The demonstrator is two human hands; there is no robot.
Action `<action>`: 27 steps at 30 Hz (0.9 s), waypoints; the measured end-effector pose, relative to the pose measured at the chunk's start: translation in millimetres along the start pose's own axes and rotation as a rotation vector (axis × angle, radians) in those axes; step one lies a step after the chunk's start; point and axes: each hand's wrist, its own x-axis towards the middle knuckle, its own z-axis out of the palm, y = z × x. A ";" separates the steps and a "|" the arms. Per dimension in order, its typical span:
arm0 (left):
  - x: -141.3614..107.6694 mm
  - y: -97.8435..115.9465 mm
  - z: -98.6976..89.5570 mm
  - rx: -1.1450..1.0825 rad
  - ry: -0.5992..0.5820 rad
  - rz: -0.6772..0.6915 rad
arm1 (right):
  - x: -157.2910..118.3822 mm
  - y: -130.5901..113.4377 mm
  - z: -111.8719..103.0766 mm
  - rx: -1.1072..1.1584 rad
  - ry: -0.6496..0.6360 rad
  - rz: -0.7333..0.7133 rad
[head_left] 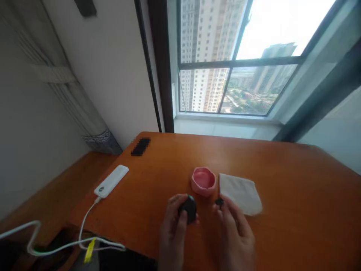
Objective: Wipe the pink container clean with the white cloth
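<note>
Pink bowl (pixel 203 181) with nothing visible in it, on the wooden counter (pixel 175 165) just beyond both hands, left hand (pixel 175 218) gripping a dark round object (pixel 189 209), right hand (pixel 232 226) pinching a small black piece (pixel 219 202) beside a white cloth (pixel 239 194)

Curls left hand (pixel 172 226) into a grip, thumb (pixel 182 224) bent; pinches with right hand (pixel 238 235), fingers (pixel 237 213) bent; holds both apart.

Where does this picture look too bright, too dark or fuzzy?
In the head view, the sky is blown out to white; the left hand, right hand and small dark piece look soft; the black slab at the far left of the table breaks into coarse blocks; the lower left corner is murky.
</note>
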 end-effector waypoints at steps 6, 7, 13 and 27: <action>-49.7 -16.6 24.0 -0.156 0.116 -0.174 | -12.1 6.2 38.3 0.090 -0.083 -0.058; -49.6 -15.4 23.0 -0.193 0.109 -0.205 | -12.5 5.2 39.7 0.097 -0.089 -0.075; -37.5 -10.0 8.8 -0.397 0.029 -0.272 | -7.2 4.5 34.1 0.080 -0.093 -0.102; -46.4 -40.5 -4.7 0.000 -0.096 -0.114 | -13.2 20.4 25.1 0.178 0.014 -0.151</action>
